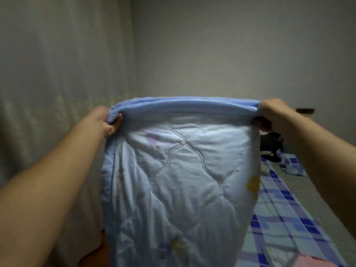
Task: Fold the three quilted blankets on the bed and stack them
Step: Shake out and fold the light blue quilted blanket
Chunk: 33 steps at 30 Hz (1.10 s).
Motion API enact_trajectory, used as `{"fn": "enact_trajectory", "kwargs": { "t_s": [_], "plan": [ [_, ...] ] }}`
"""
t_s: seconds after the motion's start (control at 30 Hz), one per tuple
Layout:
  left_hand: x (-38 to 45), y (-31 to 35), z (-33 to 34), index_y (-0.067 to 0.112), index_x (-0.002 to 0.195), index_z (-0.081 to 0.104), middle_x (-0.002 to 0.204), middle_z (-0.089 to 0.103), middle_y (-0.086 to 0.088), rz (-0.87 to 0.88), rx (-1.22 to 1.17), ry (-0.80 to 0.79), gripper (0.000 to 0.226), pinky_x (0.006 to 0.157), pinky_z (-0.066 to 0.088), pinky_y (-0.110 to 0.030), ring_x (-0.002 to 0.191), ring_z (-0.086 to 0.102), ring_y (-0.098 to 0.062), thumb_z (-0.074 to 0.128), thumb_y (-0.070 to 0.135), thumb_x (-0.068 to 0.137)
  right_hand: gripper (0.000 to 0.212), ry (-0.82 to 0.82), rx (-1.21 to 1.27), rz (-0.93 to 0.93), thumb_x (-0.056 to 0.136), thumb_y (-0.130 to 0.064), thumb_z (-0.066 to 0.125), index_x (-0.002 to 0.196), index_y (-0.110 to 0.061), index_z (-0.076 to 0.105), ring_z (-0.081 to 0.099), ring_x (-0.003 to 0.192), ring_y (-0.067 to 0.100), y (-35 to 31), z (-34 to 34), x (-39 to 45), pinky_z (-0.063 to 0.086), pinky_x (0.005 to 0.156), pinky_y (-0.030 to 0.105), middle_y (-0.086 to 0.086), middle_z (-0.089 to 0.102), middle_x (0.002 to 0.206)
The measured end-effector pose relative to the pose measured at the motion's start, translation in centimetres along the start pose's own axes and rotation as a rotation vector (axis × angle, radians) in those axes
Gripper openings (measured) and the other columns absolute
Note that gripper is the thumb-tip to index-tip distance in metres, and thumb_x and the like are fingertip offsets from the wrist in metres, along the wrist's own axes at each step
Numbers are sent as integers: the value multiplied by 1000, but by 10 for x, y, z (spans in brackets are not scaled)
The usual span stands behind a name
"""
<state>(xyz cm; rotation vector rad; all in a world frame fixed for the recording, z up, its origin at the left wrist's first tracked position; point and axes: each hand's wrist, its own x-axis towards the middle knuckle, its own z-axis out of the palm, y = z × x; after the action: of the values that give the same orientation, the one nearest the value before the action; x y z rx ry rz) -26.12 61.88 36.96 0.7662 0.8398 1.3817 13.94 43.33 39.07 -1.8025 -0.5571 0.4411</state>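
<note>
A pale blue quilted blanket [181, 174] with wavy stitching and faint flower prints hangs in front of me, held up by its blue-trimmed top edge. My left hand [105, 121] grips the top left corner, fingers curled round the bunched fabric. At the top right corner my right hand [269, 114] grips the edge the same way. The blanket's lower part runs out of view at the bottom. A blue-and-white checked blanket [285, 214] lies spread on the bed to the right. A bit of pink fabric [316, 262] shows at the bottom right corner.
A grey curtain [48, 83] hangs along the left, a plain wall [231, 54] stands behind. Dark items [271, 145] lie at the far end of the bed [316, 199]. A strip of brown floor [96, 251] shows at lower left.
</note>
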Motion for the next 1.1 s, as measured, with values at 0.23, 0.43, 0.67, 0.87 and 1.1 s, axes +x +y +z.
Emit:
{"fn": "enact_trajectory", "kwargs": {
  "t_s": [0.23,0.43,0.67,0.87,1.1],
  "plan": [
    [31,-18,-12,-1,92,57,64,71,-13,-29,95,10,39,48,57,-33,62,72,-20,22,8,106,24,-262,-71,-15,96,2,30,93,5,53,61,41,35,19,39,-14,57,58,51,26,60,51],
    [43,29,13,8,132,57,120,69,-15,106,22,-206,50,71,60,-54,104,68,-30,22,32,107,33,-69,340,-226,98,-9,29,97,-6,62,65,47,27,-27,30,-9,58,75,47,16,67,78],
    [-13,-51,-60,19,92,79,102,74,-13,90,3,-172,27,81,59,-49,92,71,-29,53,19,85,21,-99,306,-400,96,-6,48,98,-22,61,62,84,17,108,32,-44,53,67,30,1,64,93],
    [-76,-265,-257,13,95,64,86,67,-25,-391,694,59,17,40,49,-21,51,61,-22,47,16,97,28,-195,-75,-122,75,-1,47,87,-22,61,59,76,5,419,59,-126,47,67,26,-2,64,85],
    [-222,-475,-410,9,78,60,90,63,-15,-835,1157,16,22,83,47,-36,93,59,-29,51,3,97,26,-543,-584,470,60,17,62,76,-3,62,63,71,24,645,28,-203,55,61,30,16,64,74]
  ]
}}
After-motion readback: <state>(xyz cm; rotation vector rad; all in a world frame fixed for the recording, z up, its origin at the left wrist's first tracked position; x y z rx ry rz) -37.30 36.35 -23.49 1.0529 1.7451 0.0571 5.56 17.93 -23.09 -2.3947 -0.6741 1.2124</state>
